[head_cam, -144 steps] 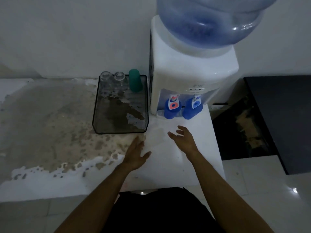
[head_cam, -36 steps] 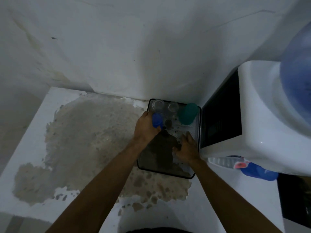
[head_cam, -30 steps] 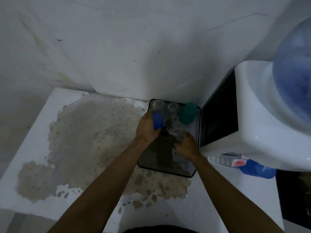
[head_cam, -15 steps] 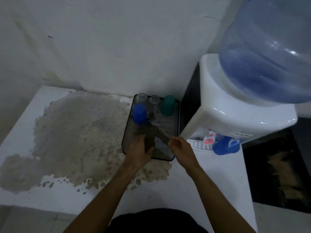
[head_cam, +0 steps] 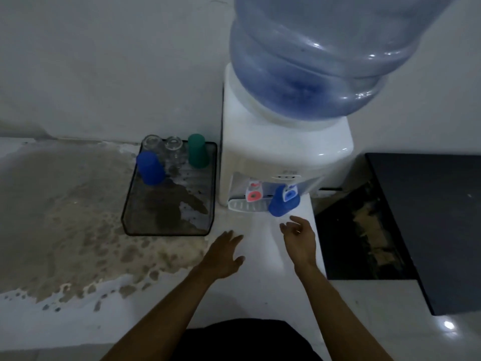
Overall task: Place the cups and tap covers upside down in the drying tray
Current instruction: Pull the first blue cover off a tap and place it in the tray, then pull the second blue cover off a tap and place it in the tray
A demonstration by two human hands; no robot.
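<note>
One blue cover [head_cam: 150,167] sits upside down in the drying tray [head_cam: 130,204], far-left corner, just in front of two clear glasses [head_cam: 164,148] and left of the green cup [head_cam: 197,150]. All four are inverted along the tray's far edge; the near half of the tray is bare.

Second blue cover [head_cam: 283,201] is still on the cold tap of the water dispenser [head_cam: 273,152], right side. The red tap [head_cam: 253,192] next to it is bare.

Both hands empty. Left hand [head_cam: 223,252] hovers low over the worktop [head_cam: 260,295], fingers spread, grip apart. Right hand [head_cam: 299,237] is just near of the covered tap, fingers loosely curled and apart, not touching it.

Step in hand, as I read it: pull the remaining cover off the tap.

How to do it well:
- Right hand takes it, it's closest. Pinch the cover body from both sides, below the tap lever.
- Pull down and toward you along the spout line. Don't twist against the lever or it may dispense.
- Left hand can steady the dispenser front if the cover sticks.
- Flip it open end down, then set it in the tray just right of the first cover, clear of the glasses; they look easy to knock.
</note>
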